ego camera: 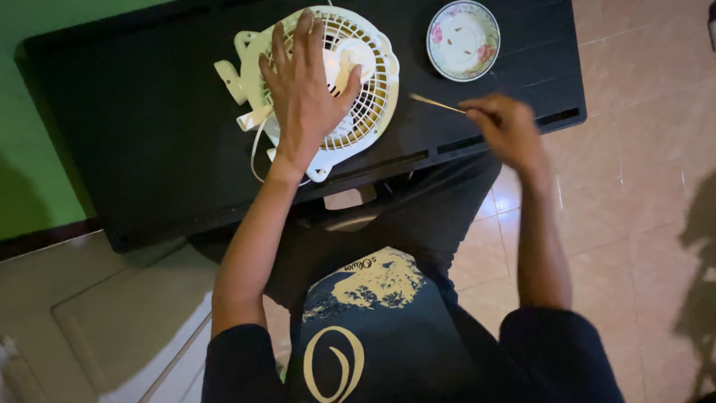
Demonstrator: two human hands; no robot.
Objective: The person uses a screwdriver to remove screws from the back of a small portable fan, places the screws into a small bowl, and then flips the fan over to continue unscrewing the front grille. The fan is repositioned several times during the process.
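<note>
Head view. A small cream plastic fan point(328, 89) lies grille-up on a black table point(134, 127), near its far edge. The left hand point(306, 89) rests flat on the grille, fingers spread wide and thumb out toward the hub; it presses down rather than grips. The right hand point(507, 127), just beside the table's front right corner, is closed in a pinch around a thin rod-like tool point(436, 104), probably a slim screwdriver, whose tip points toward the fan's right rim but stays apart from it; motion blur hides the exact finger positions.

The fan is judged light and rigid, its thin grille ribs liable to flex or snap under hard pressure. The sturdier rim and the mounting tabs at its left look like the safer places to hold. The smooth table top may let it slide unless it is pinned.

A flowered saucer point(462, 39) sits to the right of the fan, well apart from both hands. A thin cord point(256, 153) loops off the fan's near side toward the left forearm.
</note>
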